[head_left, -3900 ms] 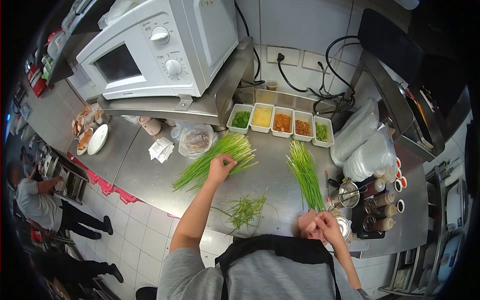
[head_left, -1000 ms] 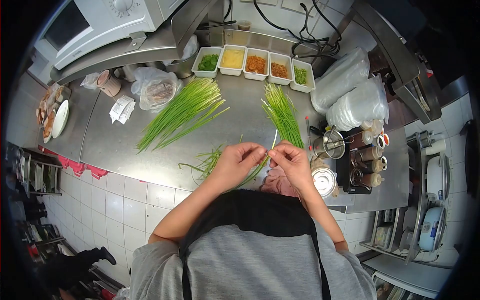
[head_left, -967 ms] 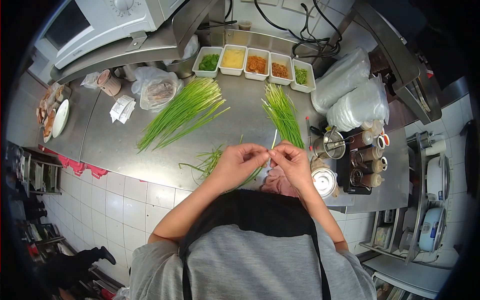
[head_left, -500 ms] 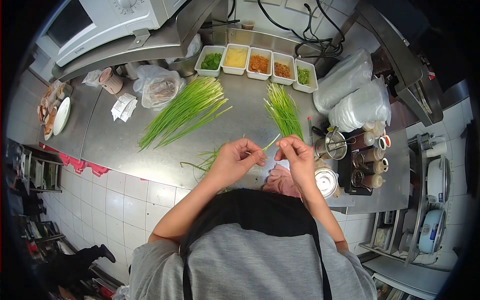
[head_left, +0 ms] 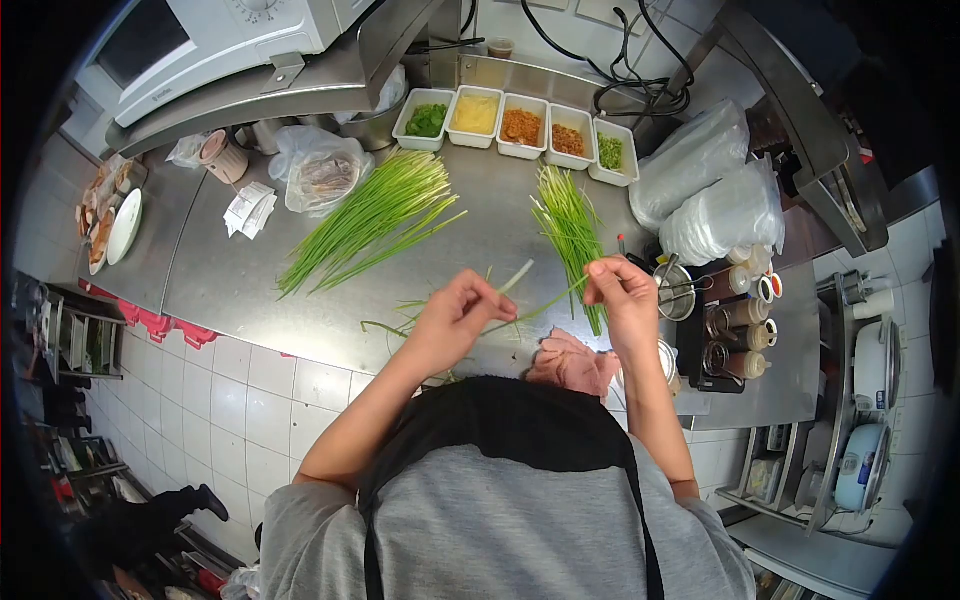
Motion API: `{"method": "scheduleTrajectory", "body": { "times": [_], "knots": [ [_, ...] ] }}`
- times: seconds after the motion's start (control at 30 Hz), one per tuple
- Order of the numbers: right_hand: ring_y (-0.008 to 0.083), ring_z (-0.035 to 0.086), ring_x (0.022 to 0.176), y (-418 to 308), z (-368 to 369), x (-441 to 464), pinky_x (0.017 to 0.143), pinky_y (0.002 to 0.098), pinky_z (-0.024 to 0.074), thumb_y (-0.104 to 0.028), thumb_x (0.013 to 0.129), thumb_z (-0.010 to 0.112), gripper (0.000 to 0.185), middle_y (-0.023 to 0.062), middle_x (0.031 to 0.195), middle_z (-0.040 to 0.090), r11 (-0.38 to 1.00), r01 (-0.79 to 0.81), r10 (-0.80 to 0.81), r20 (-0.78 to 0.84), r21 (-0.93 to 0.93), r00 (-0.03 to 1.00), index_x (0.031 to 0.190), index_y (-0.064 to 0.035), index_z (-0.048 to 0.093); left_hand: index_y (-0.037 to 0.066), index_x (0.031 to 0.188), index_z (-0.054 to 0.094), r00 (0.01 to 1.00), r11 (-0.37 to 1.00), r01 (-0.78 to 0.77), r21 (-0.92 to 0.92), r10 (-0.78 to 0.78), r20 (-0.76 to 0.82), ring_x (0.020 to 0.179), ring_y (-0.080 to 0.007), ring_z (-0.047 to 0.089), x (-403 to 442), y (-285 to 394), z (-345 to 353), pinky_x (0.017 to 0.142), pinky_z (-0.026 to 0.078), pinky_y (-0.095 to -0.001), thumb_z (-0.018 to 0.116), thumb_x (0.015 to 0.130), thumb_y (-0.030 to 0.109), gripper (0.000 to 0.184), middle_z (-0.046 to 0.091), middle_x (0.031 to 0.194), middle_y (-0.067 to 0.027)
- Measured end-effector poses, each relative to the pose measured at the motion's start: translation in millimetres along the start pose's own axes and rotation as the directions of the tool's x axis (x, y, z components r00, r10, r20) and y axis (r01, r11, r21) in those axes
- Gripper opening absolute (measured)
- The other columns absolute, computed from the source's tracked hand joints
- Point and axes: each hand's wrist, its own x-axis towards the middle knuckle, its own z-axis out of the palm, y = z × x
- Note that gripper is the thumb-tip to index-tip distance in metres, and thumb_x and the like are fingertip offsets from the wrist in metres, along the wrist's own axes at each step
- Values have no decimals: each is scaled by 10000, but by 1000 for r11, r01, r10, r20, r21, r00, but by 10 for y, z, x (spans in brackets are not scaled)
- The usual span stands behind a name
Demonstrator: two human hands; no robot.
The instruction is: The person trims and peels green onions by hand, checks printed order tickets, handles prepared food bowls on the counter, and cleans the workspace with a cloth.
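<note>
Between my hands stretches a thin green chive strand (head_left: 548, 307), its right end pinched in the fingers of my right hand (head_left: 628, 302). My left hand (head_left: 457, 318) is closed around the other end, and a pale stalk piece (head_left: 517, 275) sticks up from its fingers. Just beyond my right hand lies a small bunch of chives (head_left: 570, 225), pale ends pointing away. A larger bunch of chives (head_left: 375, 215) rests at the left on the steel counter. Loose green scraps (head_left: 385, 328) lie beside my left hand, partly hidden by it.
Several white containers (head_left: 474, 114) of chopped ingredients line the back. A crumpled pink cloth (head_left: 572, 365) lies near the front edge. Right of it stand a metal pot (head_left: 676, 300) and sauce bottles (head_left: 745, 312). Plastic bags (head_left: 690, 165) sit behind them; a bagged bowl (head_left: 322, 178) is at left.
My right hand has moved right and slightly up, drawing the green strand out between both hands. My left hand has shifted slightly left. More of the small bunch and pink cloth shows.
</note>
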Motion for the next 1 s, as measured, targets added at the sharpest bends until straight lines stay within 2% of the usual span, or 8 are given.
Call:
{"method": "scheduleTrajectory", "body": {
  "times": [0.1, 0.2, 0.3, 0.4, 0.5, 0.53, 0.73, 1.0],
  "knots": [
    [73, 517, 550, 37, 42, -43, 538, 208, 412, -148, 852, 617, 139, 13, 648, 580, 990, -108, 104, 52, 91, 993, 842, -16, 660, 66, 976, 362, 996, 980, -30, -194, 13, -88, 866, -216, 627, 32, -28, 66, 761, 507, -302, 365, 980, 192, 126, 611, 941, -151],
    [76, 523, 552, 188, 202, -89, 538, 197, 407, -152, 869, 599, 153, 10, 706, 587, 984, -154, 142, 125, 93, 982, 901, -16, 663, 92, 1004, 320, 978, 961, 197, -195, -206, -26, 713, -147, 574, 12, 87, 198, 629, 472, -245, 313, 993, 256, 165, 573, 831, -92],
    [100, 532, 594, 108, 295, -84, 562, 224, 445, -165, 903, 549, 208, 16, 768, 575, 993, -42, 55, 112, -113, 992, 959, 11, 645, 84, 1007, 324, 982, 979, 184, 87, -187, 35, 582, -80, 416, -12, 102, 191, 514, 360, -205, 334, 992, 248, 165, 468, 725, -27],
    [107, 535, 640, 28, 315, -30, 579, 240, 455, -101, 874, 571, 188, 33, 803, 556, 870, 277, -301, 6, -409, 953, 1015, 1, 641, 84, 1008, 325, 997, 987, 36, 160, -25, -66, 555, -59, 299, -28, -79, 82, 483, 287, -205, 339, 991, 228, 145, 371, 673, 3],
    [127, 537, 666, -47, 345, -46, 579, 260, 448, -11, 806, 611, 209, 65, 778, 531, 588, 630, -479, 409, -508, 777, 1011, -17, 649, 79, 1002, 328, 995, 986, 43, 158, -27, -101, 566, -60, 326, -82, -64, 7, 488, 299, -203, 350, 988, 208, 131, 383, 671, 3],
    [153, 539, 639, -21, 389, -39, 555, 266, 434, 30, 743, 651, 261, 78, 767, 524, 549, 670, -465, 483, -499, 742, 994, -42, 663, 77, 1001, 328, 994, 985, 47, 167, -29, -107, 568, -61, 325, -103, -53, -1, 490, 299, -203, 351, 988, 204, 130, 383, 670, 3],
    [171, 536, 579, 165, 646, 150, 506, 285, 430, -10, 726, 686, 182, 62, 766, 536, 429, 774, -509, 584, -465, 633, 905, -42, 671, 43, 972, 353, 988, 982, 99, 159, -78, -132, 607, -88, 382, -233, 121, -41, 567, 367, -243, 366, 979, 165, 123, 406, 670, -9],
    [194, 545, 576, 199, 789, 190, 505, 291, 437, -37, 704, 691, 151, 54, 727, 534, 406, 822, -528, 631, -399, 568, 850, -69, 664, 50, 959, 365, 982, 982, 156, 103, -143, -126, 585, -80, 362, -389, 190, -117, 525, 347, -228, 371, 977, 155, 107, 411, 674, -5]
  ]
}}
